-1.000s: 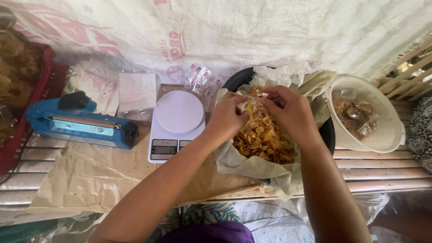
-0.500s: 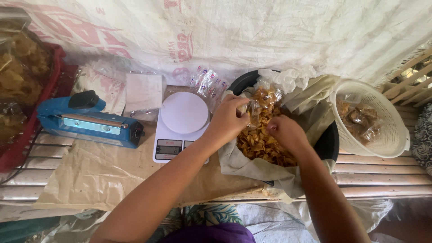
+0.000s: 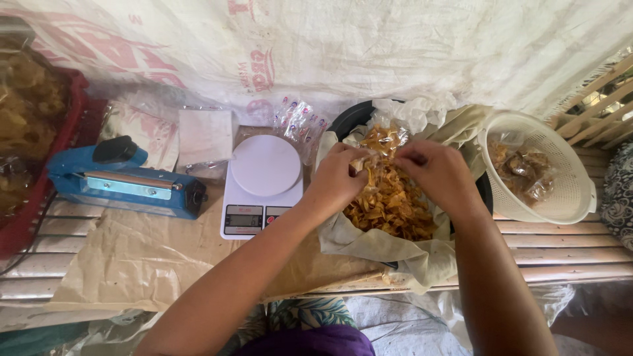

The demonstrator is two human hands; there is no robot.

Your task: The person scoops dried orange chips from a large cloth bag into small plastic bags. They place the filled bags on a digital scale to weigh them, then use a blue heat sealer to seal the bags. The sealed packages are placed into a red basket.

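Observation:
My left hand (image 3: 339,177) and my right hand (image 3: 435,173) are both raised over a black basin (image 3: 349,117) lined with brown paper and heaped with golden fried chips (image 3: 392,207). Between them they hold a small clear plastic bag (image 3: 382,140) partly filled with chips. My left hand pinches the bag's near edge. My right hand's fingers are bunched at the bag's mouth, holding chips. A white digital kitchen scale (image 3: 262,184) with a bare round platform stands just left of the basin.
A blue heat sealer (image 3: 122,183) lies left of the scale on brown paper. A red tray (image 3: 26,217) of chips sits at the far left. A white colander (image 3: 560,184) holding filled bags stands at the right. Empty clear bags (image 3: 300,122) lie behind the scale.
My right hand has risen from the chip pile back to the bag's mouth. My left hand has stayed on the bag.

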